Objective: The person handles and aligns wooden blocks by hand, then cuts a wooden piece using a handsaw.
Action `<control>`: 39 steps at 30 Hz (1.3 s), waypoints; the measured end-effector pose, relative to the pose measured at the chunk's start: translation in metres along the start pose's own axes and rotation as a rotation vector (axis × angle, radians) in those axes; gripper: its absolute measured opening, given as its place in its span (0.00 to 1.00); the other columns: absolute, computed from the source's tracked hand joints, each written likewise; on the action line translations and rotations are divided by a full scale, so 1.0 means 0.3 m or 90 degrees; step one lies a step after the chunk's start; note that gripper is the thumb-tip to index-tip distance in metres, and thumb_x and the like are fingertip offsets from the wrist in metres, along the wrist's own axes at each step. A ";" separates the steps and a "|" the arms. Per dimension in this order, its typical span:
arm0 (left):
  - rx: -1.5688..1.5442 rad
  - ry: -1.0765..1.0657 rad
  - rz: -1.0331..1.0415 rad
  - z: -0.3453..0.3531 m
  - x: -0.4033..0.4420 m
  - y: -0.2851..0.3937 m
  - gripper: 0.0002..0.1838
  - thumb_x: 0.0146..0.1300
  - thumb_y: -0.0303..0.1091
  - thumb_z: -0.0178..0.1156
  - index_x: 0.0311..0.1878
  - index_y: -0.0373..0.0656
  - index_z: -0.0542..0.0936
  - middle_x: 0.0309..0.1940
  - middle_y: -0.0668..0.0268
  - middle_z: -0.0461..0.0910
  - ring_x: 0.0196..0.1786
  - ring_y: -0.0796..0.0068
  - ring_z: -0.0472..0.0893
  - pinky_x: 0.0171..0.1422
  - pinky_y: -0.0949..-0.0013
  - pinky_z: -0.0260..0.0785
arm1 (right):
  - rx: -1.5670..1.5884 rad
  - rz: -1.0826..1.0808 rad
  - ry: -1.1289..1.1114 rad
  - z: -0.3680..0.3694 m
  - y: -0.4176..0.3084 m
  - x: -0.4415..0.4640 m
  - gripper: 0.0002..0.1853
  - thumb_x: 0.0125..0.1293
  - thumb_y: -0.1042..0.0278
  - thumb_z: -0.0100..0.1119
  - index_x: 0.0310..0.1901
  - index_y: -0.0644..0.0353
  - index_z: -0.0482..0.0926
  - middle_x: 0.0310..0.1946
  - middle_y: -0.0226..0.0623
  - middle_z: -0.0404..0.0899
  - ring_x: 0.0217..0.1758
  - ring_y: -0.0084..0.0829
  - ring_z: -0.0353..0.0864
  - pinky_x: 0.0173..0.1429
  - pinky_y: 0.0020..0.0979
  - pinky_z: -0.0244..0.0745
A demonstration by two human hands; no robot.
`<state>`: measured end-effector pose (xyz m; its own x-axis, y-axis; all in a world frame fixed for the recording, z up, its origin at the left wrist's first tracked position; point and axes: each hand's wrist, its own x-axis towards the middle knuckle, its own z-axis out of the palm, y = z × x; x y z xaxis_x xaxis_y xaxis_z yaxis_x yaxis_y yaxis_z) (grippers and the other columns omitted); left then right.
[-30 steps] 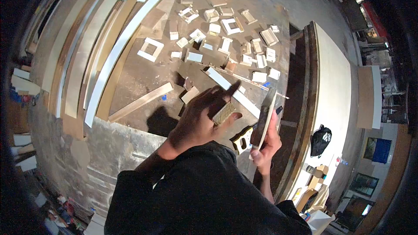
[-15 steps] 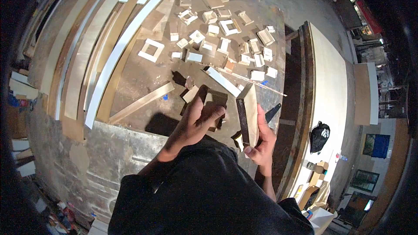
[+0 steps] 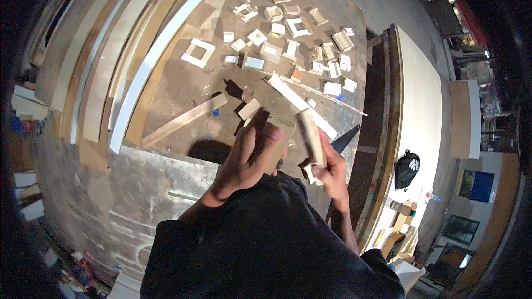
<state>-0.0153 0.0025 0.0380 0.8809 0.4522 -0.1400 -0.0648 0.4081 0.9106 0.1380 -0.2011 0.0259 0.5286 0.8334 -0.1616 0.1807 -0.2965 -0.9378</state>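
My left hand (image 3: 246, 158) is closed around a brownish flat wood piece (image 3: 281, 137), its thumb on top and part of the piece in shadow. Close to its right, my right hand (image 3: 333, 173) grips a pale wood block (image 3: 310, 135), held on end and slightly tilted. The two pieces are near each other; whether they touch I cannot tell. Beyond the right hand lies a dark, saw-like blade (image 3: 347, 138). A long white strip (image 3: 302, 104) rests on the table behind the block, and a small wood block (image 3: 249, 109) sits beyond my left hand.
Several small wood blocks and frames, among them a square frame (image 3: 198, 54), are scattered across the worktable (image 3: 183, 88). Long boards (image 3: 149, 61) lie along the left. One narrow board (image 3: 185, 119) is nearer. At right stands a pale-topped bench (image 3: 418, 111) with a black bag (image 3: 407, 169).
The wood piece in my left hand has turned, showing a lighter, broader face. The block in my right hand has rotated to a narrower side. My view has shifted slightly.
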 end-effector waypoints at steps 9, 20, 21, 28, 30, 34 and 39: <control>0.304 0.020 0.247 0.079 -0.031 -0.008 0.27 0.78 0.46 0.53 0.67 0.31 0.66 0.30 0.57 0.80 0.28 0.73 0.81 0.30 0.68 0.74 | 0.162 -0.080 -0.011 0.040 -0.106 -0.009 0.53 0.57 0.48 0.68 0.76 0.73 0.55 0.77 0.49 0.61 0.78 0.35 0.60 0.80 0.36 0.52; 0.302 0.087 0.229 0.065 -0.016 0.046 0.18 0.65 0.41 0.70 0.39 0.34 0.78 0.24 0.61 0.81 0.30 0.73 0.83 0.34 0.66 0.73 | 0.097 0.030 0.015 -0.084 0.039 -0.087 0.52 0.45 0.62 0.60 0.77 0.67 0.59 0.73 0.48 0.67 0.73 0.34 0.69 0.76 0.35 0.59; 0.310 0.071 0.224 0.078 -0.008 0.068 0.19 0.62 0.41 0.73 0.36 0.34 0.78 0.24 0.60 0.81 0.29 0.73 0.82 0.36 0.65 0.72 | 0.154 0.058 0.037 -0.075 -0.025 -0.083 0.52 0.44 0.62 0.60 0.77 0.66 0.58 0.73 0.47 0.68 0.72 0.34 0.70 0.76 0.35 0.60; 0.486 -0.016 0.252 0.088 -0.011 0.032 0.21 0.60 0.44 0.75 0.30 0.35 0.77 0.23 0.60 0.78 0.26 0.73 0.79 0.33 0.65 0.70 | 0.102 -0.166 0.025 -0.038 -0.036 -0.090 0.59 0.48 0.42 0.74 0.73 0.76 0.60 0.73 0.52 0.67 0.75 0.39 0.68 0.76 0.35 0.58; 0.481 -0.031 0.260 0.078 -0.012 0.034 0.21 0.60 0.43 0.74 0.30 0.35 0.77 0.24 0.59 0.79 0.27 0.72 0.80 0.33 0.65 0.70 | 0.149 -0.122 -0.037 -0.047 -0.041 -0.105 0.52 0.48 0.55 0.71 0.72 0.75 0.63 0.71 0.53 0.69 0.75 0.41 0.69 0.76 0.35 0.59; 0.399 -0.038 0.239 0.092 -0.034 0.093 0.19 0.63 0.40 0.71 0.32 0.34 0.77 0.27 0.56 0.81 0.31 0.69 0.84 0.35 0.66 0.73 | -0.101 -0.035 -0.024 -0.144 -0.026 -0.084 0.49 0.44 0.71 0.69 0.73 0.70 0.65 0.73 0.49 0.68 0.77 0.38 0.65 0.80 0.37 0.53; 0.329 -0.034 0.204 0.077 -0.044 0.018 0.17 0.65 0.36 0.69 0.29 0.35 0.73 0.21 0.62 0.72 0.22 0.74 0.71 0.27 0.66 0.63 | 0.081 -0.130 0.057 -0.149 -0.048 -0.104 0.54 0.44 0.48 0.71 0.72 0.72 0.65 0.71 0.52 0.70 0.73 0.39 0.71 0.77 0.35 0.57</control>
<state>-0.0164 -0.0197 0.0538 0.8782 0.4432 0.1796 -0.1060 -0.1860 0.9768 0.1559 -0.2436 0.0582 0.5639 0.8239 0.0571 0.1880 -0.0608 -0.9803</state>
